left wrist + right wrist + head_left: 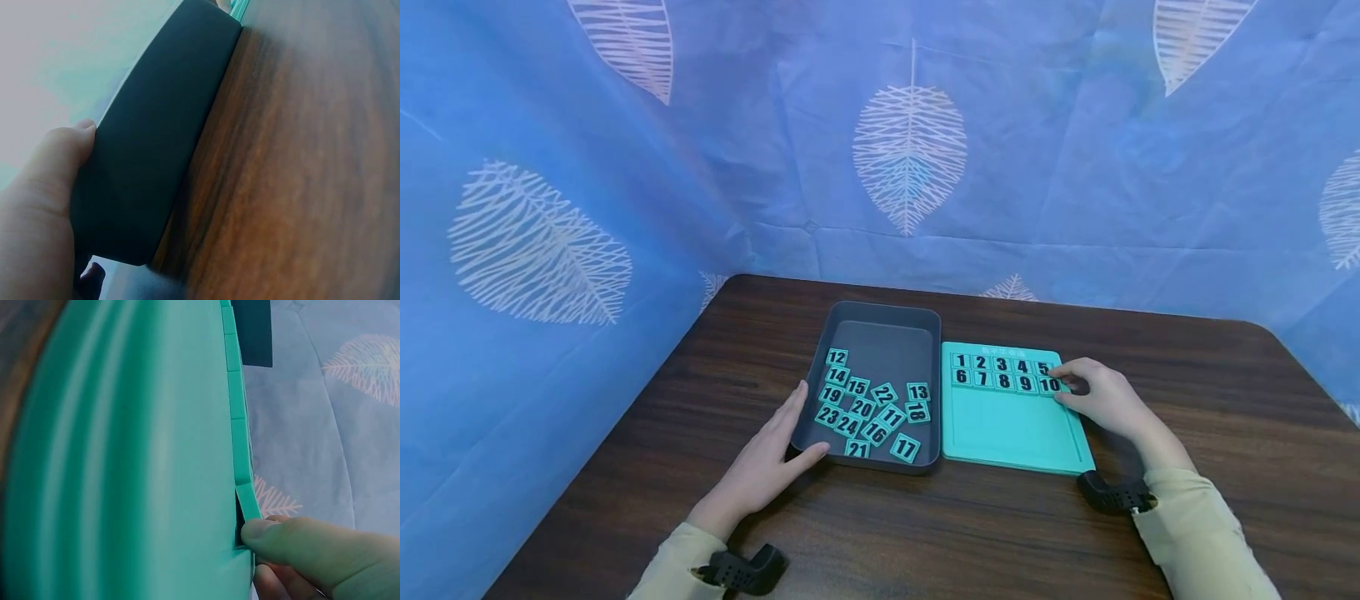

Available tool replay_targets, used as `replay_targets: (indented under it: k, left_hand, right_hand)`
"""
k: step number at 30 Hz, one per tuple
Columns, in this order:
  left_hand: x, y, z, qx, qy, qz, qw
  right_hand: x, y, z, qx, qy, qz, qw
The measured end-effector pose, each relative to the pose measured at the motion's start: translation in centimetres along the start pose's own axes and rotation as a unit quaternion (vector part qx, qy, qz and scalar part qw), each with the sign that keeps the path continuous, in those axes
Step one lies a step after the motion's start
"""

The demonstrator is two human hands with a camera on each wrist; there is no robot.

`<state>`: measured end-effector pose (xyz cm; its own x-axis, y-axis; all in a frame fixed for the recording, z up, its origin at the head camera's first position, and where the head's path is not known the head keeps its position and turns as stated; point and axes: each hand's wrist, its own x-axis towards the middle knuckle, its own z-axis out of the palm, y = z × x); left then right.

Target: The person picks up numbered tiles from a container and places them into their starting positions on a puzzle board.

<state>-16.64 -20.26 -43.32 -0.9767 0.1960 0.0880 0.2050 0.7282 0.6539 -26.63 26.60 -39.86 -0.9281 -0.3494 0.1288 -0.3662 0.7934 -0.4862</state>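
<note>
A dark grey tray (891,333) holds several loose teal number tiles (861,408), from 11 up to 24, lying at different angles. My left hand (760,467) rests against its near left corner, fingers stretched along the left side and thumb (75,140) at the near wall. To the tray's right lies a teal board (1011,429) with tiles 1 to 5 in its top row and 6 to 10 below. With thumb and index finger, my right hand (1105,398) pinches tile 10 (1049,386) at the second row's right end. That tile (248,501) sits slightly tilted there.
Tray and board stand side by side on a dark wooden table (880,533). A blue cloth (1037,167) with white leaf prints hangs behind and to the left. Each wrist wears a black camera band (741,571).
</note>
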Motion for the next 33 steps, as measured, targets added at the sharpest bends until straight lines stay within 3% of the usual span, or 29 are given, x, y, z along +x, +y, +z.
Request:
replay_targets:
  k: [16,23,28,33]
  left_hand:
    - [0.1,0.4,-0.2,0.001,0.003,0.011,0.9999]
    - [0.0,0.4,-0.2,0.001,-0.003,-0.001,1.0000]
    - [-0.1,0.3,-0.2,-0.001,-0.003,-0.002,1.0000]
    - [0.0,0.2,-0.2,0.003,-0.001,0.002,1.0000]
  right_hand:
    - [-0.1,-0.3,-0.6,-0.021,0.015,-0.014,1.000]
    - [0.1,-0.8,-0.5,-0.020,0.009,-0.011,1.000]
    - [0.2,-3.1,-1.3,-0.024,0.033,-0.030,0.999]
    - [0.0,-7.8,-2.1,-0.012,0.051,-0.089,0.995]
